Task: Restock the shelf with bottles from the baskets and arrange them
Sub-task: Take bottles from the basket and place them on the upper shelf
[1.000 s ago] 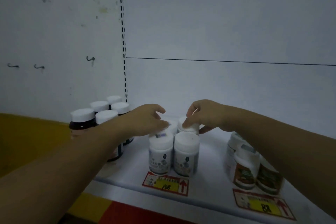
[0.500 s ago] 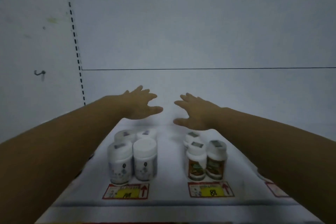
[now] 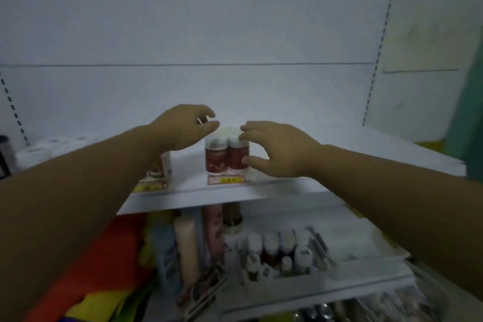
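Both hands up at the white shelf [image 3: 274, 192] now, the left hand [image 3: 183, 127] hovering open-fingered just left of two red-labelled bottles [image 3: 226, 155] standing side by side at the front edge, the right hand [image 3: 277, 150] curled loosely beside the right-hand bottle, grip not clearly closed.

Both forearms and the left hand [image 3: 183, 127] and right hand [image 3: 278, 150] are bare, unsleeved.

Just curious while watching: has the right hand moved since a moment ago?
Yes. The right hand has shifted rightward along the shelf, from the white bottles to the red-labelled bottles, fingers curled beside them.
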The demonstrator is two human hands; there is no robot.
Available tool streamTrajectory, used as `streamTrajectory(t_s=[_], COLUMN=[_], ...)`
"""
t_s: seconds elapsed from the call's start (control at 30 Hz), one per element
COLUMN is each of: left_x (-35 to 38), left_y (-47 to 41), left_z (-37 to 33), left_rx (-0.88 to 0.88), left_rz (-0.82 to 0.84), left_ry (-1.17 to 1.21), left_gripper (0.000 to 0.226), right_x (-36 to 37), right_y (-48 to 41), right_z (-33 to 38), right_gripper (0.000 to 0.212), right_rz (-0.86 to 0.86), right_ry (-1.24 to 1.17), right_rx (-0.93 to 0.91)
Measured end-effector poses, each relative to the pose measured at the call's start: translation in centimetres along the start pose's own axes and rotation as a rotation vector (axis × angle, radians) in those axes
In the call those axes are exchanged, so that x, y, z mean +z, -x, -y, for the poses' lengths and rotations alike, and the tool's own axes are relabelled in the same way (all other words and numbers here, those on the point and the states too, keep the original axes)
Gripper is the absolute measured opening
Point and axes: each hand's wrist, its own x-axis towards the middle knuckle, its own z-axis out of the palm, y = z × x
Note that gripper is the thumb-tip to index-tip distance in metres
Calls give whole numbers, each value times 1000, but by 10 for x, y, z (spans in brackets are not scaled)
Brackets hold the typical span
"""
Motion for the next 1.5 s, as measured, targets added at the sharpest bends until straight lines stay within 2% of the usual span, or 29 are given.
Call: streamTrajectory(t_s=[0.03, 0.1, 0.17, 0.23, 0.37, 0.47, 0.53, 0.63, 0.7, 0.8, 0.9, 1.0, 1.17, 1.27, 1.4, 1.47, 1.5], left_x=[14, 45, 81, 119, 187, 238, 270, 320, 351, 385, 401, 404, 405, 407, 401, 389, 380], left_y=[11, 38, 67, 87, 99, 103, 104, 102, 101, 103, 97, 87, 84, 83, 81, 77, 75], left_z=[-21, -54, -75, -85, -85, -74, -64, -46, -36, -26, -22, -21, -27, -31, -32, -34, -36], left_rx=[30, 83, 139, 175, 35, -72, -141, -258, -328, -344, -333, -316, -311, -300, -328, -362, -407], left_rz=[-72, -152, -53, 122, 340, 442, 473, 462, 555, 570, 524, 571, 576, 562, 560, 561, 541], left_ry=[48, 126, 110, 25, 121, 205, 241, 287, 303, 305, 165, 134, -15, -101, -20, 56, 134], left_gripper=[29, 28, 33, 33, 17, 17, 20, 25, 30, 34, 44, 34, 40, 42, 36, 34, 32], right_x=[2, 10, 27, 51, 108, 151, 183, 238, 271, 307, 331, 344, 356, 358, 356, 348, 342], right_y=[27, 78, 123, 156, 196, 213, 219, 221, 215, 199, 177, 162, 160, 163, 162, 162, 163], right_z=[-4, -11, -25, -43, -79, -93, -99, -104, -107, -113, -122, -125, -118, -119, -121, -122, -123], right_gripper=[45, 35, 33, 36, 33, 25, 26, 41, 47, 51, 51, 45, 50, 51, 54, 53, 46], right_rz=[-41, -84, -45, 48, 147, 221, 280, 363, 413, 417, 385, 391, 292, 236, 232, 214, 180], right_ry=[6, -14, -40, -58, -254, -421, -479, -509, -524, -499, -427, -279, -263, -291, -368, -528, -643], right_rx=[-44, -102, -104, -43, 285, 456, 509, 558, 577, 606, 648, 672, 680, 691, 728, 749, 771])
